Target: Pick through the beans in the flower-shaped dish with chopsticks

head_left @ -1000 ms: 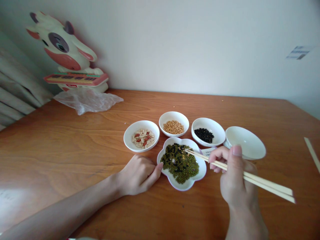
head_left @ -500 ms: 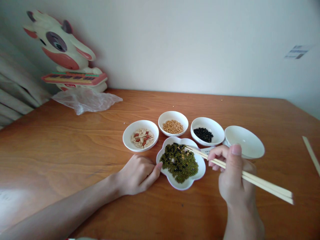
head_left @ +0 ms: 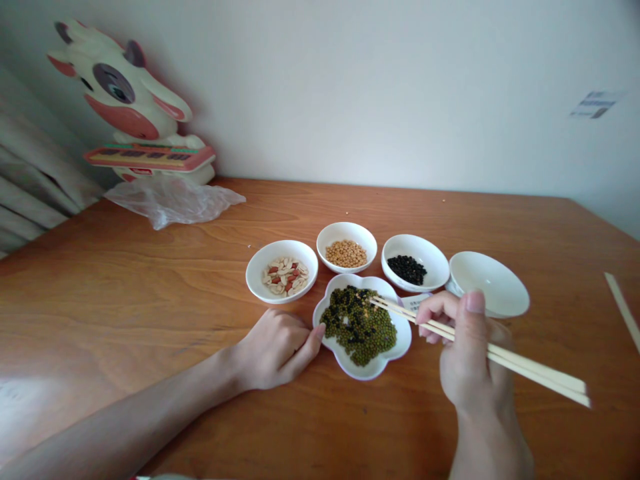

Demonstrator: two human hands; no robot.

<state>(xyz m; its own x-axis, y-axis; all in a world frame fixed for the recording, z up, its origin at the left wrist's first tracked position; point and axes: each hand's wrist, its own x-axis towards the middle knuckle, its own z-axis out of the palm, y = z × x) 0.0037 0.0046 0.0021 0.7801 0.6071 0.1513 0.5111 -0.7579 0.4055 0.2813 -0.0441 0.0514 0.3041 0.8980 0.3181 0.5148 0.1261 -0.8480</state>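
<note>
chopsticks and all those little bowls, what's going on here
A person's right hand holds a pair of chopsticks, their tips at the mixed beans in a flower-shaped dish. Whether the tips grip a bean is too small to tell. The left hand rests on the table, its fingertips at the dish's left edge. Behind the dish stand a bowl of peanuts, one of yellow beans and one of black beans; a fourth bowl stands to their right.

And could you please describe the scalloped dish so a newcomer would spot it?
On the wooden table, find the arc of white bowls. The scalloped dish sits nearer the viewer, the left hand at its rim; its wavy outline and mostly green beans set it apart from those round bowls.
</note>
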